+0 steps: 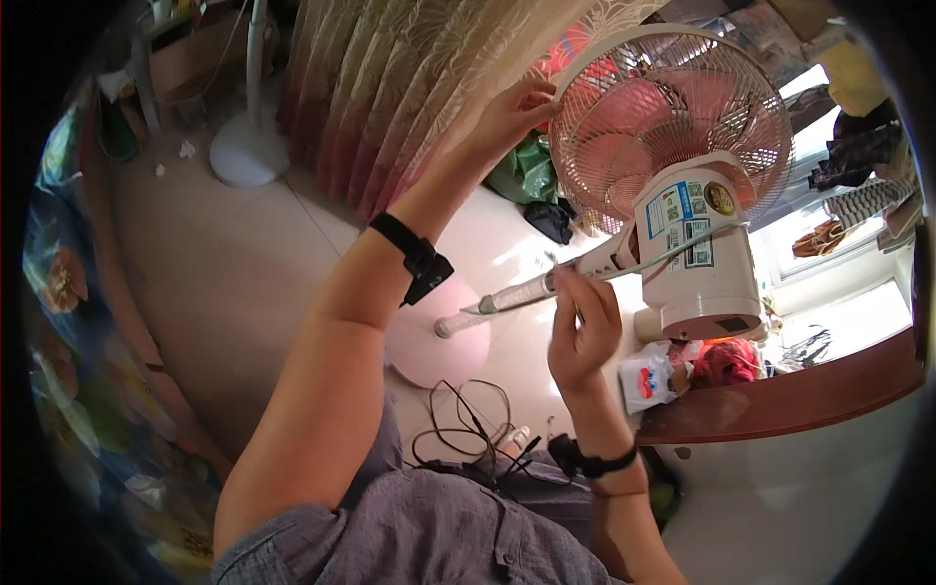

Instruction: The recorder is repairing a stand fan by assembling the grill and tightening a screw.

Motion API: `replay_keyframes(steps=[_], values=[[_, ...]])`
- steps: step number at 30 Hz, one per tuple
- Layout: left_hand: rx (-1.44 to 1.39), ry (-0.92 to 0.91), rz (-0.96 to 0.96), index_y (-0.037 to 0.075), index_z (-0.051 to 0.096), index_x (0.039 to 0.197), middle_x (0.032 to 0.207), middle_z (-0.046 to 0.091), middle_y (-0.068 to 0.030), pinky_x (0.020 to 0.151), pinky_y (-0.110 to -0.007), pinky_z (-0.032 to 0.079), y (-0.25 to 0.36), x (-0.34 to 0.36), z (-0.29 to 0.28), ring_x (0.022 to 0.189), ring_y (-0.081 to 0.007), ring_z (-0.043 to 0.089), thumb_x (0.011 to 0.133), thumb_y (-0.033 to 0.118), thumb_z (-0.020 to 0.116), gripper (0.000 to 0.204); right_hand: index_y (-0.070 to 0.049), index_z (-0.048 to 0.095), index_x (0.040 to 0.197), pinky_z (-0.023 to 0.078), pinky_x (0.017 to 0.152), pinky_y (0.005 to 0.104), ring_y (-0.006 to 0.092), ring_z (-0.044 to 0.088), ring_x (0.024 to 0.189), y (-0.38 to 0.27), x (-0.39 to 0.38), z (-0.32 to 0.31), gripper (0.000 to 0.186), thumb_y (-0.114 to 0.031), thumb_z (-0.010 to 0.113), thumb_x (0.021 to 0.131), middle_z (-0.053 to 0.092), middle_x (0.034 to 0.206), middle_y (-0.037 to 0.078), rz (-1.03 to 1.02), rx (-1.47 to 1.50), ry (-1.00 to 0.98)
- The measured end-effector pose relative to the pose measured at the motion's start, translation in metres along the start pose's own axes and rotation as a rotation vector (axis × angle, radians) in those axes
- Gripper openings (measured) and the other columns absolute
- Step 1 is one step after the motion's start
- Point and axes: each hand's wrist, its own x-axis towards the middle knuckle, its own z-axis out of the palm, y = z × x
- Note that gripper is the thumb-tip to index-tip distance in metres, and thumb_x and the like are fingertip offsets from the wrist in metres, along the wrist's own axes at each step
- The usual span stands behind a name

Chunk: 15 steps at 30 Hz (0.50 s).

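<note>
A pedestal fan (707, 278) stands in front of me to the right, its wire guard (673, 107) round pinkish blades and its white motor housing toward me. My left hand (517, 117) reaches up to the guard's left rim, fingers curled at its edge. Below the housing, my right hand (587, 330) is closed in a pinch beside the fan's pole (517, 294); what the fingertips hold is too small to make out. A thin pale cord (673, 253) runs from the housing past these fingers along the pole. The pole rises from a round pale base (444, 351).
Dark cables (468, 419) lie looped on the floor near my legs. A patterned curtain (390, 97) hangs behind my left arm. Another white stand with a round base (249, 151) is at the back left. Right, a reddish-brown ledge (790, 390) bears a plastic bag (645, 380) and red items.
</note>
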Motion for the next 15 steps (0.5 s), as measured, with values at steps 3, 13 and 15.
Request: replay_keyframes(steps=[3, 13, 15], values=[[-0.013, -0.041, 0.005, 0.0, 0.055, 0.115, 0.097, 0.064, -0.0102, 0.083, -0.028, 0.049, -0.002, -0.001, -0.008, 0.092, -0.0149, 0.061, 0.088, 0.02, 0.067, 0.036, 0.002, 0.065, 0.103, 0.048, 0.067, 0.0331, 0.0268, 0.06, 0.077, 0.029, 0.022, 0.037, 0.022, 0.006, 0.058, 0.084, 0.064, 0.088, 0.014, 0.003, -0.098, 0.174], [0.087, -0.056, -0.001, 0.0, 0.056, 0.116, 0.099, 0.065, -0.0103, 0.083, -0.027, 0.048, -0.008, 0.0, -0.012, 0.094, -0.0143, 0.061, 0.089, 0.021, 0.067, 0.036, 0.003, 0.063, 0.102, 0.05, 0.07, 0.0342, 0.0268, 0.062, 0.081, 0.078, 0.06, 0.073, 0.015, 0.002, 0.053, 0.09, 0.065, 0.092, 0.013, 0.073, -0.072, 0.498], [0.077, -0.057, 0.001, -0.001, 0.056, 0.115, 0.099, 0.065, -0.0101, 0.083, -0.027, 0.048, -0.007, 0.002, -0.011, 0.094, -0.0145, 0.061, 0.089, 0.021, 0.067, 0.036, 0.004, 0.062, 0.103, 0.051, 0.072, 0.0347, 0.0279, 0.062, 0.082, 0.077, 0.058, 0.073, 0.015, 0.001, 0.052, 0.091, 0.065, 0.093, 0.013, 0.183, -0.011, 0.548]])
